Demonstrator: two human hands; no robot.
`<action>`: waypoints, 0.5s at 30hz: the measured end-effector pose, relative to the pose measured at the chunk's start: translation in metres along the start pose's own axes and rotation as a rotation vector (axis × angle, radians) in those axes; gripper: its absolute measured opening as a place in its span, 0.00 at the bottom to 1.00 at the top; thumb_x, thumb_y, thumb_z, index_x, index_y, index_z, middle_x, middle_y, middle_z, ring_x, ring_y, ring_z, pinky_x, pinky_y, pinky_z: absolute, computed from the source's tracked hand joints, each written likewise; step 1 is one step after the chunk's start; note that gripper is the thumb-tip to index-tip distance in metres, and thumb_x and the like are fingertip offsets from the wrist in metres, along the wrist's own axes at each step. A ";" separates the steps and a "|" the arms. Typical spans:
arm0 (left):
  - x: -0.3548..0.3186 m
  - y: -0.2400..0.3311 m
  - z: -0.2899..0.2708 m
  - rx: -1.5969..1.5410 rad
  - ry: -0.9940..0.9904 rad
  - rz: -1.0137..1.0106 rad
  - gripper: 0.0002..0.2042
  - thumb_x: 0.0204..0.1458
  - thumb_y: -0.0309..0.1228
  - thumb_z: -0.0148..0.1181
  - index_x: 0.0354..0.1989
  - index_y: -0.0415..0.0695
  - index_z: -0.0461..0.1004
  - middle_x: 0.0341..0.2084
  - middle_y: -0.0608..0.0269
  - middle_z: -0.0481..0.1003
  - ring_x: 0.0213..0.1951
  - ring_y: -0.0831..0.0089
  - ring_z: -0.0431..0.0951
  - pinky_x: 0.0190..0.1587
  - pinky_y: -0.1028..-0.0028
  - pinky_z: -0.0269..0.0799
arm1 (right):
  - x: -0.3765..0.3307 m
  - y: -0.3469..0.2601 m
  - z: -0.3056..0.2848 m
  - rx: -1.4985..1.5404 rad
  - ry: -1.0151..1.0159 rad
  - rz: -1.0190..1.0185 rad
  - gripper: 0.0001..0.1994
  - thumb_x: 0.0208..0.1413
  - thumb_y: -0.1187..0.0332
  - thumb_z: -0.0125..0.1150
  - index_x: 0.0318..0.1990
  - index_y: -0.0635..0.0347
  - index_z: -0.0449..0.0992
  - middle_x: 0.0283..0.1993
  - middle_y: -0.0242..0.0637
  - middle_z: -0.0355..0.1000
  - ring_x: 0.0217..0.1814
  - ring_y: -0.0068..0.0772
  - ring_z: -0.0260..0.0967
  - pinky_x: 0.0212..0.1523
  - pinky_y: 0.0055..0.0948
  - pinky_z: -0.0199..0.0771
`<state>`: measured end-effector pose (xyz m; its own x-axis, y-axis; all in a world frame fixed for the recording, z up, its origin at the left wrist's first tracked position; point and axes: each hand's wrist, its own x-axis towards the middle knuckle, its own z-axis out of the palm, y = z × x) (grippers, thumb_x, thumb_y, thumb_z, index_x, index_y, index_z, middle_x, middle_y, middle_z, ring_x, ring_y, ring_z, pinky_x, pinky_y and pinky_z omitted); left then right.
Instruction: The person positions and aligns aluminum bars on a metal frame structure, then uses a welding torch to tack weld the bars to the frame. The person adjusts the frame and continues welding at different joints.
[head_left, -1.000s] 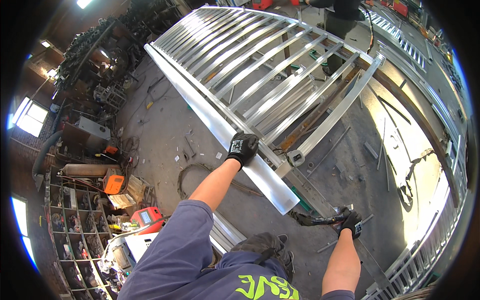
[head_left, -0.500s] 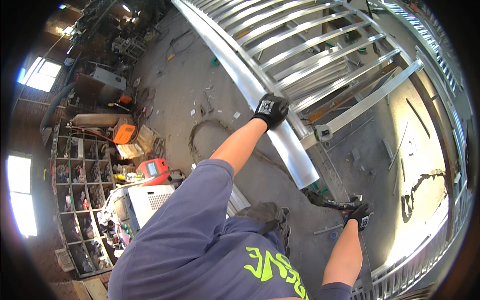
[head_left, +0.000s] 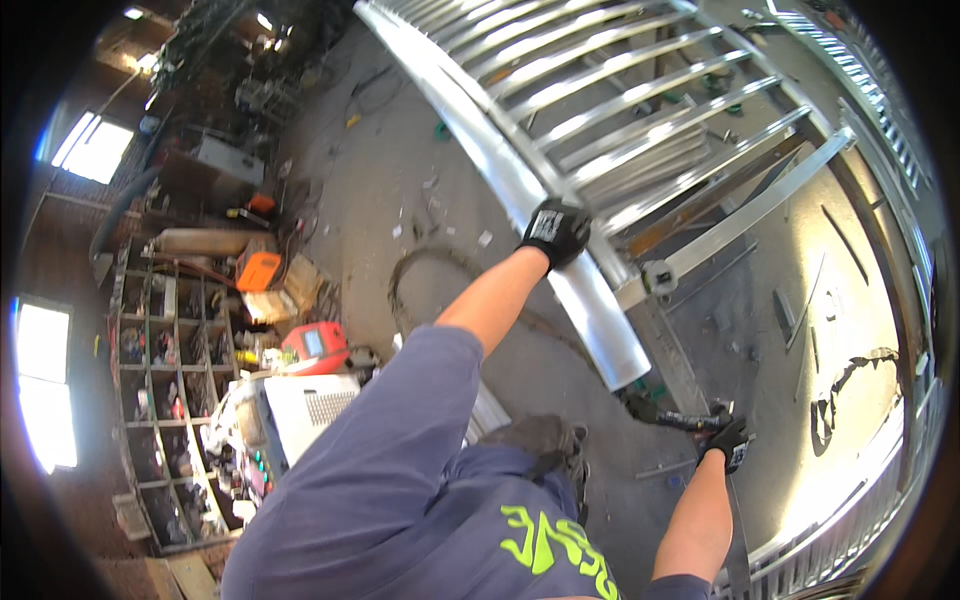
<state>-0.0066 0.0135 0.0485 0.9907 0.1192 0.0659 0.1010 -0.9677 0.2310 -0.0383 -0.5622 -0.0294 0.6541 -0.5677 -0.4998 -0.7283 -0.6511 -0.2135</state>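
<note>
My left hand [head_left: 555, 234], in a black glove, grips the wide flat top rail [head_left: 598, 325] of a shiny metal railing close to its near end. Thin parallel bars [head_left: 640, 120] run off that rail toward the far right. Lower right, my gloved right hand [head_left: 727, 443] is wrapped round a black welding torch [head_left: 682, 420]. The torch's cable trails left beneath the rail's end. A small metal bracket [head_left: 660, 278] sits at the corner between the rail and a flat crossbar [head_left: 765, 213]. Fingertips of my right hand are partly hidden.
A compartment shelf [head_left: 150, 395] full of small parts stands at the left. Beside it are a red machine with a screen [head_left: 315, 346], a white vented case [head_left: 315, 398] and an orange box [head_left: 258, 268]. A cable loop [head_left: 400, 275] and scraps lie on the floor.
The whole view has shifted slightly, so everything appears a little lower and to the right. Both hands keep their holds on the railing and the torch.
</note>
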 end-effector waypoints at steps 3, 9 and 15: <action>0.006 0.001 -0.002 -0.022 0.099 0.050 0.12 0.65 0.39 0.56 0.44 0.48 0.84 0.41 0.54 0.87 0.48 0.50 0.84 0.65 0.47 0.71 | 0.023 0.017 0.020 0.019 0.097 -0.043 0.40 0.71 0.31 0.40 0.65 0.55 0.83 0.65 0.57 0.80 0.66 0.67 0.77 0.63 0.59 0.77; -0.001 0.000 -0.003 -0.067 0.016 -0.036 0.14 0.65 0.39 0.56 0.49 0.49 0.85 0.50 0.55 0.86 0.57 0.57 0.83 0.75 0.51 0.63 | 0.008 0.004 0.008 0.022 0.034 -0.056 0.36 0.71 0.35 0.40 0.60 0.52 0.85 0.63 0.48 0.82 0.64 0.63 0.78 0.59 0.57 0.77; -0.001 0.003 -0.003 -0.058 0.000 -0.049 0.14 0.65 0.40 0.57 0.49 0.49 0.85 0.51 0.56 0.87 0.58 0.58 0.83 0.76 0.51 0.62 | 0.010 0.007 0.011 0.032 0.037 -0.048 0.35 0.72 0.36 0.40 0.61 0.52 0.84 0.63 0.48 0.82 0.64 0.63 0.78 0.59 0.57 0.76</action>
<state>-0.0071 0.0115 0.0520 0.9847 0.1661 0.0535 0.1439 -0.9462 0.2898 -0.0389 -0.5669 -0.0454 0.6952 -0.5545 -0.4575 -0.7015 -0.6623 -0.2632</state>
